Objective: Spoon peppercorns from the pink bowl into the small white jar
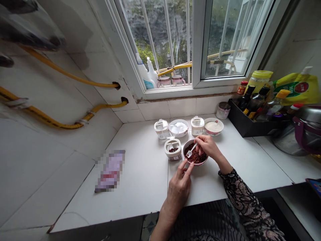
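Note:
A bowl of dark red-brown dried pieces [198,158] stands on the white tiled counter [140,167]. My right hand [207,146] pinches the handle of a small white spoon [190,153], whose head is over the pieces. Two fingertips of my left hand [180,184] are at the bowl's near rim, with those fingers apart and nothing seen in the hand. Just left of the bowl is an open-lidded clear jar [173,154] with some of the same pieces inside. Behind are two more lidded jars [161,129] [197,126], a bowl of white grains [179,128] and a bowl of off-white grains [213,127].
A black box [253,125] of bottles and a metal pot [288,140] stand at the right. Beside the box is a small jar [223,110]. A blurred purple packet [110,172] lies at the left. The window frame [170,93] rises behind the counter.

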`<state>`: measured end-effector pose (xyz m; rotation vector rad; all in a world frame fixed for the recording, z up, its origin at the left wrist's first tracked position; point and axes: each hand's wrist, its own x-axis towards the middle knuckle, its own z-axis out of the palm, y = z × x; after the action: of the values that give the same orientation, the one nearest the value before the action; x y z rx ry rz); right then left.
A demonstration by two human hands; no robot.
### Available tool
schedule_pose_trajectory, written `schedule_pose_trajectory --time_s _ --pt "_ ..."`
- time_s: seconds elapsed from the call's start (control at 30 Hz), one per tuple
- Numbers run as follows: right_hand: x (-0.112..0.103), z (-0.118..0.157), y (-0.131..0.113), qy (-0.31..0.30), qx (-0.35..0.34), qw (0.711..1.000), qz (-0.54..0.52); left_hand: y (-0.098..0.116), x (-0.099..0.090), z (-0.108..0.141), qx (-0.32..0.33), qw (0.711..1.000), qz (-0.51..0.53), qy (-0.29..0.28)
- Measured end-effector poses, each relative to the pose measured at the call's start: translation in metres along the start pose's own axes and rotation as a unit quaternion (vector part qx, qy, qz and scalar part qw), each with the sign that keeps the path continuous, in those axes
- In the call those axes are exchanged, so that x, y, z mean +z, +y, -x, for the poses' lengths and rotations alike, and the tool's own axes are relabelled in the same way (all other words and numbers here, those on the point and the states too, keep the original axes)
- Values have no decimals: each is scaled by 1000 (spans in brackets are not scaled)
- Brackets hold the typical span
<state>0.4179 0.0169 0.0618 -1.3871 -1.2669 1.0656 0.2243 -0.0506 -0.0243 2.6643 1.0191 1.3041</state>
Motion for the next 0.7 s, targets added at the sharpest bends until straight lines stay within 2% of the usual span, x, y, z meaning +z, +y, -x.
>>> schedule_pose_trajectory --time_s 0.27,0.4,0.5,0.57,0.63,0.7 --pt "-5 -6 1 7 17 996 -87 0 0 1 -6 1000 4 -5" --pt "5 -8 -2 47 -37 992 -108 -1 1 0 -6 1000 10 -4" --pt "21 -2 -4 66 -110 990 -58 -2 2 0 5 1000 12 5" --pt "32 4 -6 56 -174 983 27 -2 3 1 8 1000 9 7" --pt "38 10 -7 40 -238 963 119 -2 3 1 8 1000 2 6" --pt "37 13 -8 37 -274 946 171 -2 3 1 5 1000 -3 6"
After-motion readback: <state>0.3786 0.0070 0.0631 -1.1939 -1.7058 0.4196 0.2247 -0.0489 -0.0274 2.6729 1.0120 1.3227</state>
